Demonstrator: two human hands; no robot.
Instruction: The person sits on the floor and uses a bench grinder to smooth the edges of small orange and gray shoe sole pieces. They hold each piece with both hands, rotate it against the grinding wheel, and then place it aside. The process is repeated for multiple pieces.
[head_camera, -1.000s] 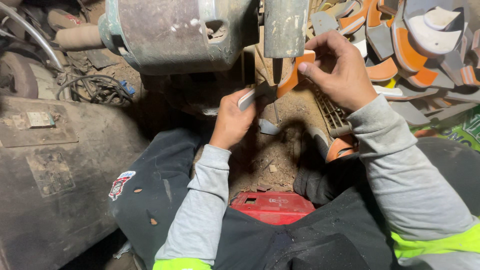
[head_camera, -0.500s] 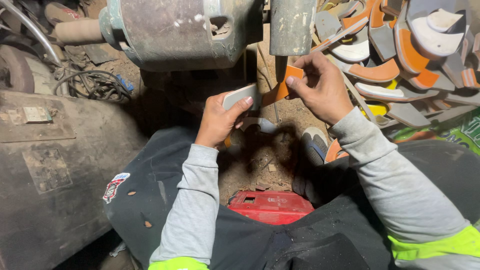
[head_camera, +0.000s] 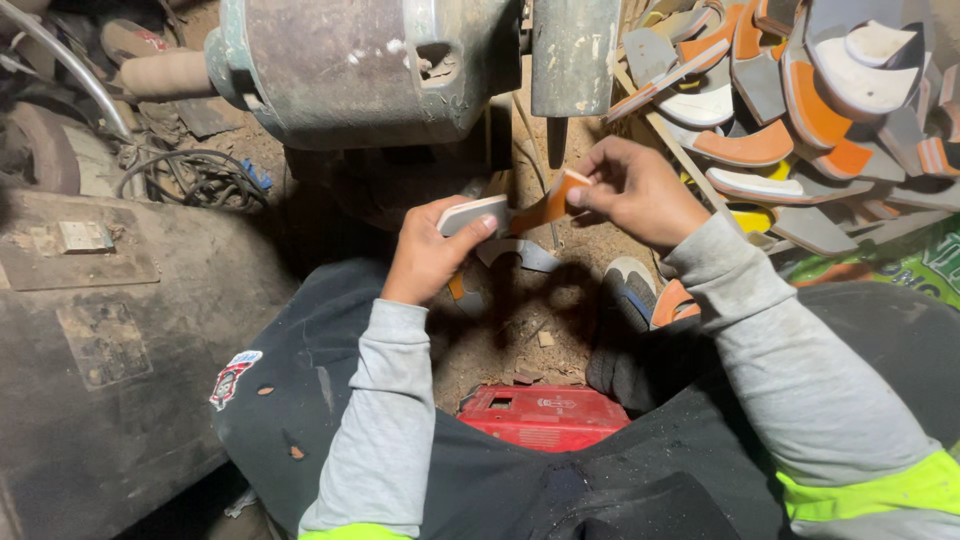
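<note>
I saw both hands meet at the frame's centre, just below a grimy grinder motor (head_camera: 360, 65) and its wheel guard (head_camera: 573, 55). My left hand (head_camera: 432, 255) had its fingers clamped on the pale end of a curved shoe-sole piece (head_camera: 505, 210); my right hand (head_camera: 640, 190) pinched its orange end. A heap of grey and orange sole offcuts (head_camera: 790, 110) crowded the upper right. A red box (head_camera: 545, 415) lay on the dirt floor between my knees, lower centre. Cables (head_camera: 190, 170) tangled at upper left.
</note>
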